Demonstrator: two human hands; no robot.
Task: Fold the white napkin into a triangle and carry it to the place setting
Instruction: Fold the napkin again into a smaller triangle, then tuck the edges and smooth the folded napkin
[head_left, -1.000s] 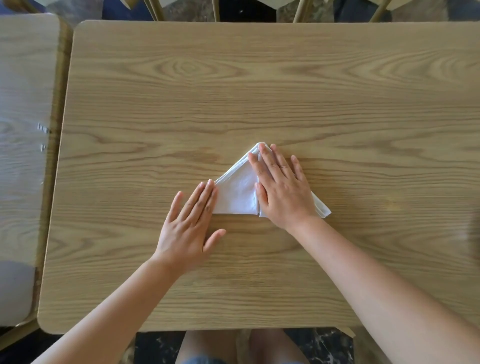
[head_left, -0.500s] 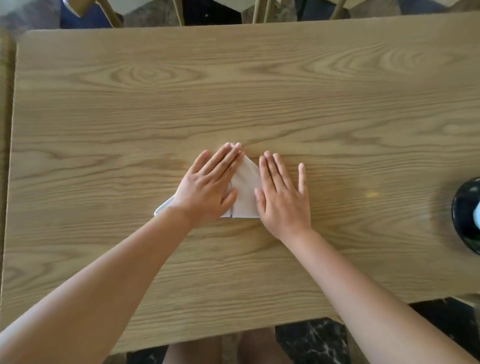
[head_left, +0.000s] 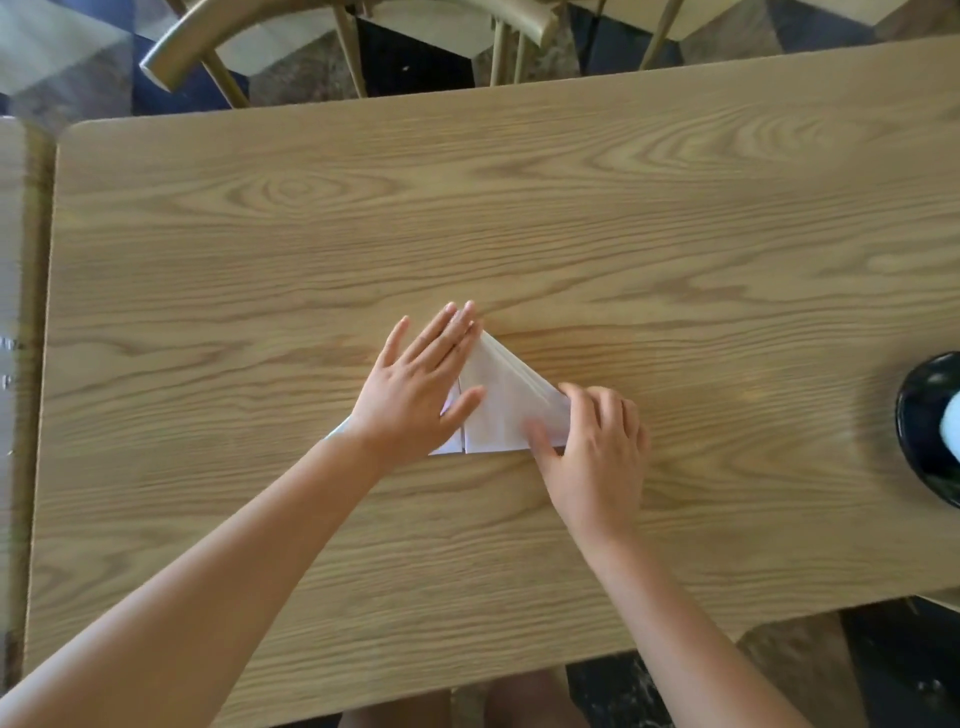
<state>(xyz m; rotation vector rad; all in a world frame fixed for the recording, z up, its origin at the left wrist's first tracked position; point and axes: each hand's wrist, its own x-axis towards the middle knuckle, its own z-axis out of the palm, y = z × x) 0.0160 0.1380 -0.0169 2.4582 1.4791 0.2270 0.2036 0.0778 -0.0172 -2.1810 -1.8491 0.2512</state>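
**Napkin folded to a triangle, both hands on it, not yet lifted**

The pale oak-grain rectangular wooden table (head_left: 519, 208) fills the view, and its bare middle serves as the folding surface: flat, hard, good for pressing creases. A brass-coloured curved-back chair (head_left: 332, 21) stands pushed in at the far edge, clear of the work. At the right edge of the frame sits a glossy black round dish (head_left: 930, 431) with something pale inside it, cut off by the frame; it may belong to the place setting, though that is a judgement only. It lies well apart from the napkin.

The person's left hand (head_left: 415, 395) lies flat and fully spread, palm down, over the left half of the napkin, fingers pointing toward the apex. It grips nothing; it appears to act as a weight that keeps the layers from springing open. The right hand (head_left: 597, 441) is partly curled, fingertips and thumb closing on the napkin's right corner. Whether it truly pinches the corner or merely presses it cannot be told; the corner is blurred.

The white paper napkin (head_left: 498, 405) rests on the table near its centre, between the hands. It shows as a triangle, apex away from the person, long edge toward them. A straight seam runs from the apex region down to the base, where two flaps meet. Several stacked layers show along the right slanted edge. A small tip of the left corner peeks out by the left wrist.

Judgement: folding looks all but finished; the carry remains.
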